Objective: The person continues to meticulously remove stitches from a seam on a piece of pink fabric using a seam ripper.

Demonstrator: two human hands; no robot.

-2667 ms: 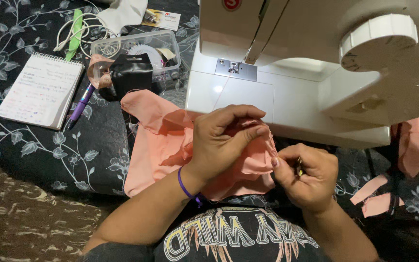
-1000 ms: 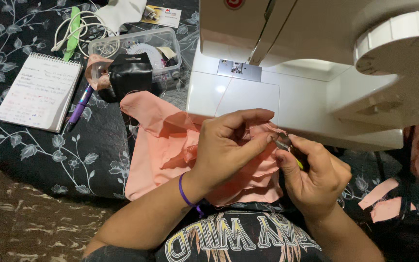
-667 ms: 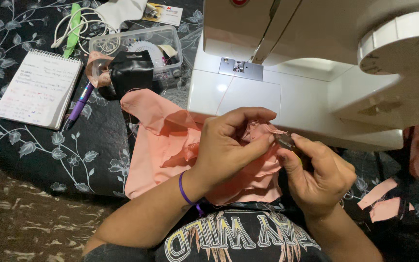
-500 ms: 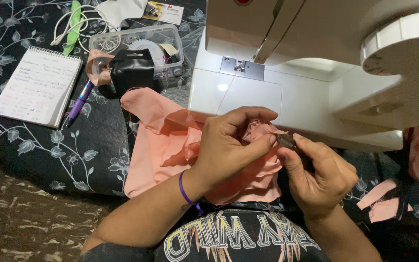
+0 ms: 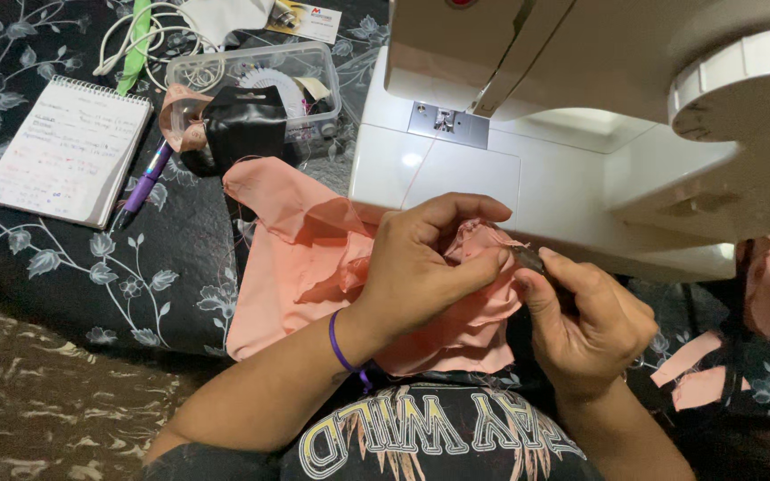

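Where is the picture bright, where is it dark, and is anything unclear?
Head view: the white sewing machine is brightly lit, with a small glare spot on its bed; the floral cloth at left stays dim; the dark tool in the right hand is too small to identify.

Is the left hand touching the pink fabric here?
Touching. The head view shows the left hand resting on the pink fabric, its fingers pinching a bunched edge.
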